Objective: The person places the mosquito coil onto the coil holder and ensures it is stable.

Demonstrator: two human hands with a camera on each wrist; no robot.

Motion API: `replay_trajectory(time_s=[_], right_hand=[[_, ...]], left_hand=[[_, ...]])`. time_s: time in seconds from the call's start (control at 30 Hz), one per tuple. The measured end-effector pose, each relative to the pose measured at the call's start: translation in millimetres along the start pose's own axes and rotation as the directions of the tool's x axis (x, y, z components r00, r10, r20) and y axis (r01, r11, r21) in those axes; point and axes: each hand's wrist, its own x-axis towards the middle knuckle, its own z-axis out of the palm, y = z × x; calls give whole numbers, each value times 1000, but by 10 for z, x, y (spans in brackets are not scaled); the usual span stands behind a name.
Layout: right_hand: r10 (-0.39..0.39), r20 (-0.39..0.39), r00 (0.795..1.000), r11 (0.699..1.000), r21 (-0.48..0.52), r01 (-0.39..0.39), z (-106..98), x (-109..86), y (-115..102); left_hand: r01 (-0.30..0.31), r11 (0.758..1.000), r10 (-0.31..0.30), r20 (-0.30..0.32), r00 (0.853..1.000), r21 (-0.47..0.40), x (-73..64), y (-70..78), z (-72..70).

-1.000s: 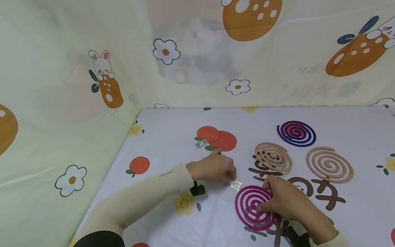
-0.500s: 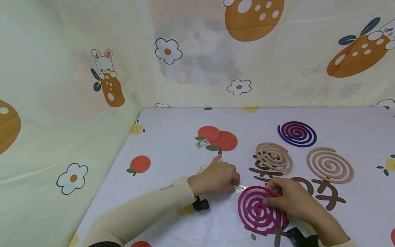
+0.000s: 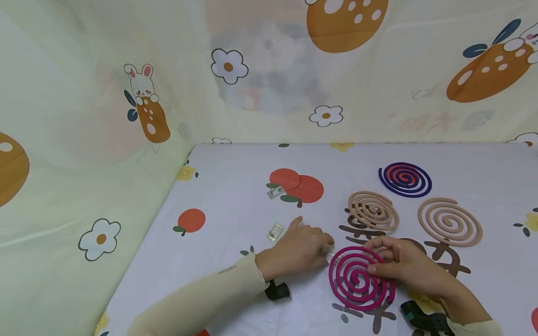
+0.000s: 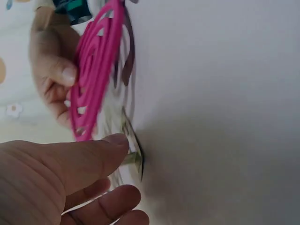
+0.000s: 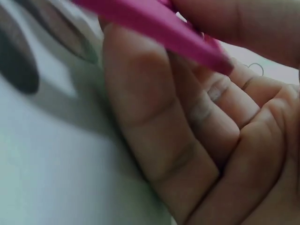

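Note:
In the head view my right hand (image 3: 409, 268) pinches a magenta mosquito coil (image 3: 356, 280) at its right side, thumb on top. The left wrist view shows this coil (image 4: 96, 70) tilted and raised off the cloth. My left hand (image 3: 296, 247) is beside the coil's left edge. Its thumb and fingers pinch a small metal coil stand (image 4: 136, 157), low by the cloth and close to the coil; whether they touch I cannot tell. In the right wrist view the coil's flat edge (image 5: 154, 28) lies between my thumb and curled fingers.
Two tan coils (image 3: 373, 211) and a dark blue and red coil (image 3: 405, 179) lie at the back right. One metal stand (image 3: 275, 232) lies behind my left hand, another stand (image 3: 276, 192) farther back on the printed cloth (image 3: 235, 186).
My right hand has shifted a little right with the magenta coil. The left hand has moved right and nearer with its stand, uncovering another stand behind it.

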Motion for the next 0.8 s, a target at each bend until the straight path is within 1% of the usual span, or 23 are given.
replay_trajectory(time_s=[0.07, 0.13, 0.27, 0.37, 0.53, 0.67, 0.8], right_hand=[[1, 7, 1000, 1000, 23, -1, -7, -1, 12], [-4, 7, 1000, 1000, 28, 4, -11, 2, 21], [6, -3, 1000, 999, 54, -5, -15, 7, 37], [20, -11, 1000, 997, 79, -19, -21, 12, 47], [44, -32, 999, 993, 114, -40, -19, 26, 55], [54, -59, 997, 993, 109, -47, -3, 44, 49], [45, -71, 996, 993, 109, -37, 9, 62, 48]], left_hand=[[19, 1000, -18, -22, 1000, 16, -69, -19, 5], [16, 999, -14, -46, 999, 49, -149, -44, 6], [-66, 990, 75, -77, 994, 122, -288, -105, 39], [-121, 984, 129, -58, 990, 133, -348, -137, 71], [-161, 981, 163, -8, 987, 109, -410, -186, 128], [-173, 983, 172, 21, 985, 70, -446, -207, 145], [-166, 986, 164, 66, 984, 24, -476, -194, 145]])
